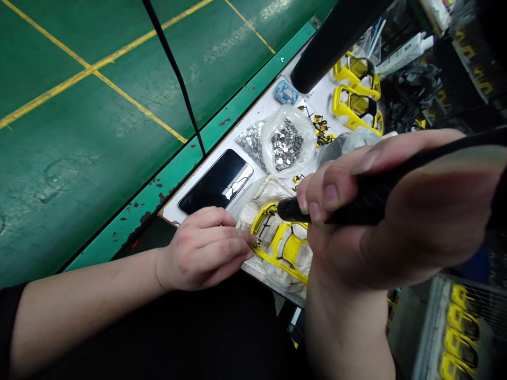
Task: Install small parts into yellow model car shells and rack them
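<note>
Green painted floor with yellow lines filled the upper left of the frame, and a white bench top (261,113) ran diagonally from centre toward the upper right.

Your right hand (396,211) was closed around a black powered driver (356,203), thumb and first fingers pinching its barrel. The tool's long axis ran almost level across the right half of the frame, its tip pointing left and slightly down. That tip sat at the upper edge of the yellow toy car body (283,245), which lay just left of and below your grip on a pale padded rest (261,198), its length slanting from upper left to lower right.

Your left hand (204,248) came in from the lower left, fingers drawn together and pressed against the near left end of the car body, steadying it; whether it pinched a small part there could not be told. So the piece lay between your two hands, the left touching it, the right reaching it only through the tool.

Further out, a dark phone (216,182) lay just above your left hand. Beyond it sat a clear bag of small silver screws (287,140), and more yellow frames (354,89) were stacked at the upper right.
</note>
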`<state>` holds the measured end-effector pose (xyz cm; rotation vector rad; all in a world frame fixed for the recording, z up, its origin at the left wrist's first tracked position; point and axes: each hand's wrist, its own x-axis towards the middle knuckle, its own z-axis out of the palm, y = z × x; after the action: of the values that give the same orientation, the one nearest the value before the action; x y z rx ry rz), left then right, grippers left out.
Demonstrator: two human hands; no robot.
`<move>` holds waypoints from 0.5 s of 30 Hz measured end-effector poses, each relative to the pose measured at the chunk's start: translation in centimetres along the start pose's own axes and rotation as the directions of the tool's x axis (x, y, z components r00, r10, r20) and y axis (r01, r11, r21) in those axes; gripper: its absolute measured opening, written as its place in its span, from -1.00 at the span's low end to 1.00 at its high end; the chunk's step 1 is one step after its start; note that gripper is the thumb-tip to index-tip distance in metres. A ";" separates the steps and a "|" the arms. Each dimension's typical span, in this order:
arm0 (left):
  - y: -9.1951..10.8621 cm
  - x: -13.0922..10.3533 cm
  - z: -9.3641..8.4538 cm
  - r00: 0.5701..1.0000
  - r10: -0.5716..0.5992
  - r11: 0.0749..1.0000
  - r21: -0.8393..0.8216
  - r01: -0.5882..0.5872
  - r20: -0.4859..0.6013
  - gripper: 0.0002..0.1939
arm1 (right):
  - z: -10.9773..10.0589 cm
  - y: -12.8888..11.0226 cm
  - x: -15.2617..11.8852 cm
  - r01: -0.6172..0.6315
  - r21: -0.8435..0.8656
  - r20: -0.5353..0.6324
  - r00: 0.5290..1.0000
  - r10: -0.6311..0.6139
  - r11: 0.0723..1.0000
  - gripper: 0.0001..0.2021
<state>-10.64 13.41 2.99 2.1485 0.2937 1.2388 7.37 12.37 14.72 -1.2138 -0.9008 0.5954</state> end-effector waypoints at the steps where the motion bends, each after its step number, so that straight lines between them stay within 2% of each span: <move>1: 0.0 0.0 0.0 1.000 -0.001 1.000 0.002 0.001 -0.003 -0.74 | 0.0 0.1 -0.1 0.011 -0.017 -0.001 1.000 -0.011 1.000 -0.68; 5: -0.1 -0.3 0.2 1.000 -0.005 1.000 -0.003 0.005 -0.010 -0.77 | 0.0 0.4 -0.2 0.056 0.005 0.032 0.998 -0.057 0.998 -0.73; 11: -0.2 -0.6 0.3 0.999 -0.022 1.000 -0.011 0.021 -0.028 -0.78 | -0.7 -0.1 0.6 -0.018 0.118 0.068 0.998 0.010 0.993 -0.72; 15: -0.3 -0.5 0.4 0.998 -0.037 0.999 -0.038 0.036 -0.043 -0.78 | -1.6 -1.4 -0.3 -0.064 0.133 0.088 0.995 0.052 0.989 -0.76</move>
<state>-10.51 13.23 2.24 2.0775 0.3245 1.2624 8.46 10.93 15.85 -1.1018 -0.8840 0.7477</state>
